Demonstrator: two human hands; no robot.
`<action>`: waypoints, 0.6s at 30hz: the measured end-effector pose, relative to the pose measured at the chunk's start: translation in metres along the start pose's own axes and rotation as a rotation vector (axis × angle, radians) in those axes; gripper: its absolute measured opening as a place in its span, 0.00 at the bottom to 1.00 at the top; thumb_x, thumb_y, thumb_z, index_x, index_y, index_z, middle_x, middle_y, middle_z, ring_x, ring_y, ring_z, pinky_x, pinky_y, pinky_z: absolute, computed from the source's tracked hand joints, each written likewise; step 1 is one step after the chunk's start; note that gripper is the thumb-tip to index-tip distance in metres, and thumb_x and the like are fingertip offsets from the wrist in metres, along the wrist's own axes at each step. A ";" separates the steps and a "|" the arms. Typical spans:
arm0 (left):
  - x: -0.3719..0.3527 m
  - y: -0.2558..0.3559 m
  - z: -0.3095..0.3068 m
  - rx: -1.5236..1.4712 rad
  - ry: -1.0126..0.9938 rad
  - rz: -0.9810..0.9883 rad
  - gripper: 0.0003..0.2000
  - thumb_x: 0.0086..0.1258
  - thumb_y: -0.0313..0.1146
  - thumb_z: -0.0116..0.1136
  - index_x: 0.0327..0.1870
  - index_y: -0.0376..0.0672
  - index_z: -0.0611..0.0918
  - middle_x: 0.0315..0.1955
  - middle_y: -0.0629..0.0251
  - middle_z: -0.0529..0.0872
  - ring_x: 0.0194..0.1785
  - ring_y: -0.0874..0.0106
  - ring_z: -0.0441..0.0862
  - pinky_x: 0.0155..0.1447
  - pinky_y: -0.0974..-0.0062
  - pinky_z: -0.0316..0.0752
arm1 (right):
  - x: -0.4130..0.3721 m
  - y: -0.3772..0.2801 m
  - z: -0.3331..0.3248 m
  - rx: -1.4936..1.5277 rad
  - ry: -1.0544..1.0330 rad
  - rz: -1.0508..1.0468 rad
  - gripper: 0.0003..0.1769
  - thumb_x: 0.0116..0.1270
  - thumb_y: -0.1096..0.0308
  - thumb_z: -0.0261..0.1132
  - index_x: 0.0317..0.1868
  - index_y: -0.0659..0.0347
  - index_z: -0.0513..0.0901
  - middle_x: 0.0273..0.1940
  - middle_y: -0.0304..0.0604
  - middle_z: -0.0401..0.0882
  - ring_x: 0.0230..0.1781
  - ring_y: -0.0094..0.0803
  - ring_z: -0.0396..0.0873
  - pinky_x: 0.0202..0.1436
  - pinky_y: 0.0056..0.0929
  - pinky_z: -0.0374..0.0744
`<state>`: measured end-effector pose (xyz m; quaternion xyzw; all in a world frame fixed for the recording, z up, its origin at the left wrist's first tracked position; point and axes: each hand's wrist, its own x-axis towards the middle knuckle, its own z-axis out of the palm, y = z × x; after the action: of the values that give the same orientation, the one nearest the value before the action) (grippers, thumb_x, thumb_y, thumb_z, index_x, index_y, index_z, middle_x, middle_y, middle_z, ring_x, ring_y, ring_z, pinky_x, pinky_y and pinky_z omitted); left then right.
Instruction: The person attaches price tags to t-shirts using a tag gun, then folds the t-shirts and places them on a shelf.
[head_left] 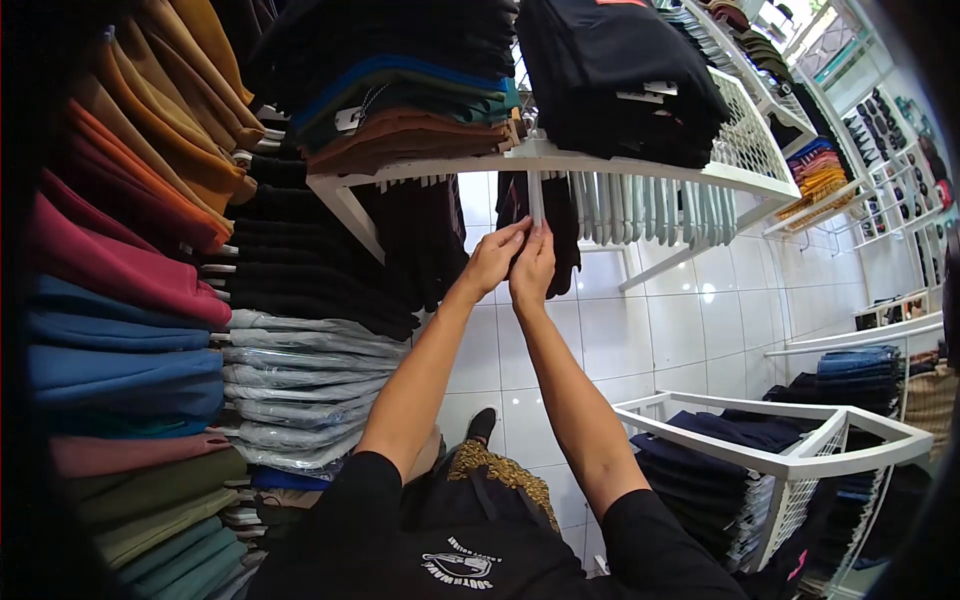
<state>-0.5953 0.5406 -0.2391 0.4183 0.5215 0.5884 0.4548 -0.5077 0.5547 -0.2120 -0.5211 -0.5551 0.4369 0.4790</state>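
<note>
My left hand [490, 262] and my right hand [532, 266] meet in front of me below the rack's white frame edge. Both have their fingers pinched together at the lower end of a pale narrow strip [536, 195] that runs up towards the frame. I cannot tell whether the strip is a hanger or part of the rack. Dark garments [563, 230] hang just behind my fingers. On the white shelf frame [450, 165] above lie folded black garments [625, 80] with white tags, beside a folded stack [410, 130] in brown, green and blue.
Coloured garments [125, 380] hang along the left, beside plastic-wrapped garments [300, 385]. A row of white hangers [650, 207] hangs under the shelf. To the lower right stands another white rack [790, 455] with dark clothes. White floor tiles [610, 320] lie between the racks.
</note>
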 end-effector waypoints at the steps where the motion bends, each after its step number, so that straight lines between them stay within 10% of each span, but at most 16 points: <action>1: -0.009 0.003 0.002 0.041 0.018 0.016 0.20 0.84 0.34 0.47 0.71 0.35 0.76 0.65 0.55 0.83 0.68 0.68 0.79 0.73 0.74 0.68 | -0.001 0.005 -0.004 0.024 -0.041 -0.035 0.28 0.85 0.56 0.49 0.73 0.68 0.71 0.63 0.61 0.81 0.65 0.50 0.80 0.65 0.38 0.78; 4: -0.046 0.007 0.012 0.102 0.038 -0.007 0.21 0.84 0.35 0.47 0.70 0.33 0.76 0.67 0.54 0.82 0.70 0.67 0.77 0.74 0.73 0.67 | -0.022 0.018 -0.031 0.077 -0.213 0.156 0.28 0.85 0.56 0.50 0.73 0.67 0.71 0.59 0.59 0.83 0.60 0.44 0.83 0.62 0.38 0.78; 6: -0.079 0.003 0.023 0.104 0.135 -0.040 0.21 0.84 0.36 0.48 0.70 0.32 0.76 0.66 0.53 0.82 0.70 0.67 0.77 0.74 0.73 0.67 | -0.055 0.011 -0.065 0.097 -0.217 0.164 0.29 0.84 0.52 0.54 0.77 0.58 0.69 0.40 0.40 0.81 0.26 0.20 0.72 0.31 0.23 0.74; 18: -0.263 0.038 0.218 0.296 -0.437 -0.188 0.21 0.80 0.47 0.56 0.59 0.40 0.86 0.47 0.55 0.91 0.53 0.67 0.87 0.58 0.70 0.78 | -0.255 0.032 -0.423 -0.131 0.330 0.111 0.18 0.76 0.72 0.62 0.64 0.62 0.81 0.35 0.31 0.73 0.25 0.13 0.65 0.27 0.17 0.65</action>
<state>-0.3261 0.3339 -0.1827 0.5469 0.5280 0.3568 0.5430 -0.0853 0.2967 -0.1952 -0.6457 -0.4668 0.3341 0.5035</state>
